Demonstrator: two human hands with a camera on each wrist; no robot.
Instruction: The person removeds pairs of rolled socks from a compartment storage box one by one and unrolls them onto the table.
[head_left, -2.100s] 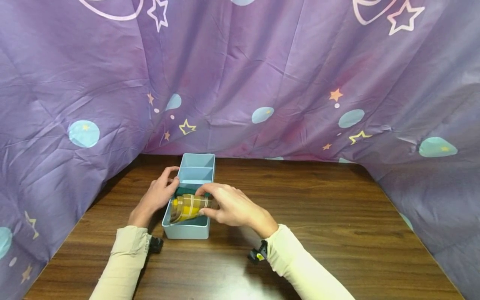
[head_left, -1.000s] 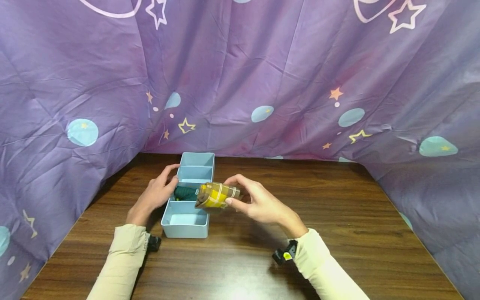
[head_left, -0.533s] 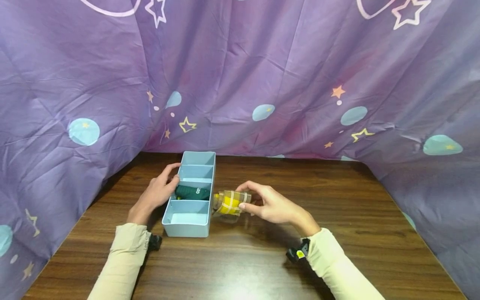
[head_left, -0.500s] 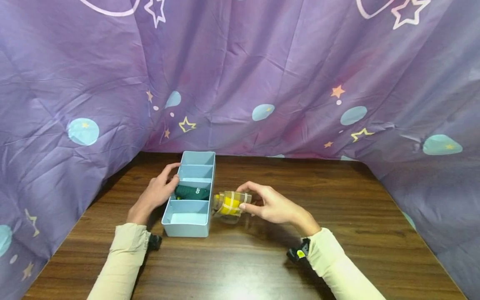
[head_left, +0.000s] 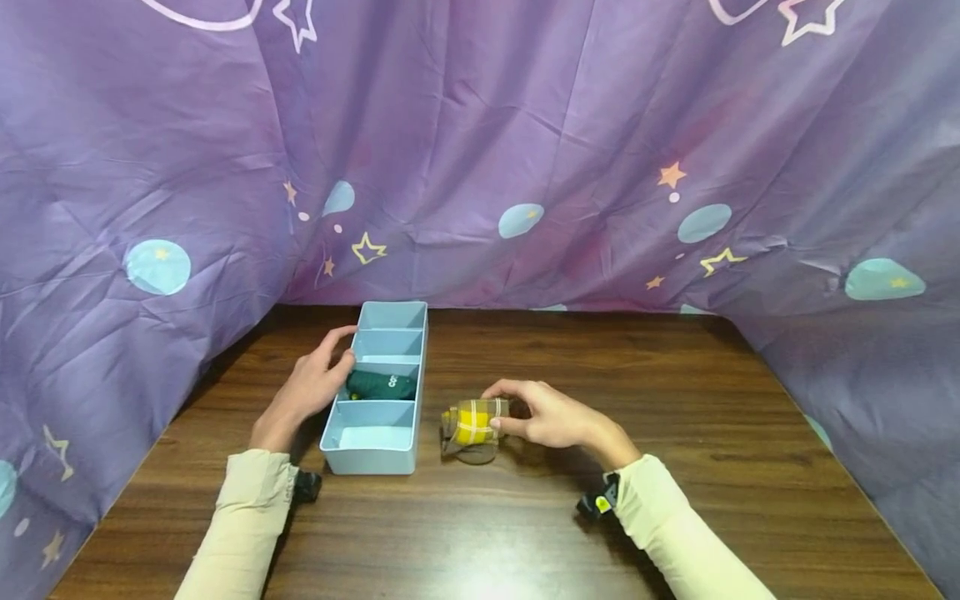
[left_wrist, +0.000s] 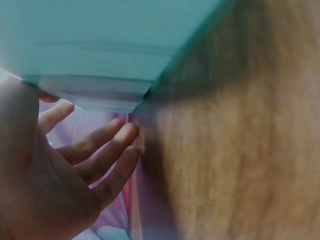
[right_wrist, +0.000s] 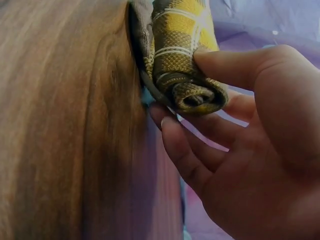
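Note:
My right hand (head_left: 558,418) pinches one end of a rolled-up yellow and brown plaid sock (head_left: 474,423), thumb on one side and fingers on the other. In the right wrist view the sock's coiled end (right_wrist: 192,95) shows, and a loose brown part hangs on the table side. The sock is low over the wood, right of a light blue divided box (head_left: 371,462). My left hand (head_left: 309,385) rests against the box's left side, with loosely extended fingers (left_wrist: 107,165) in the left wrist view. A rolled dark green sock-like bundle (head_left: 381,385) with white lettering lies in one compartment.
The other compartments, one in front of the bundle and two behind it, show bare floors or walls. A brown wooden table (head_left: 525,517) bears the box. Purple curtain (head_left: 480,150) with stars closes off the back and both sides.
My right hand has lifted the plaid sock from the box's front compartment, carried it right over the rim and lowered it toward the table. My left hand has stayed at the box.

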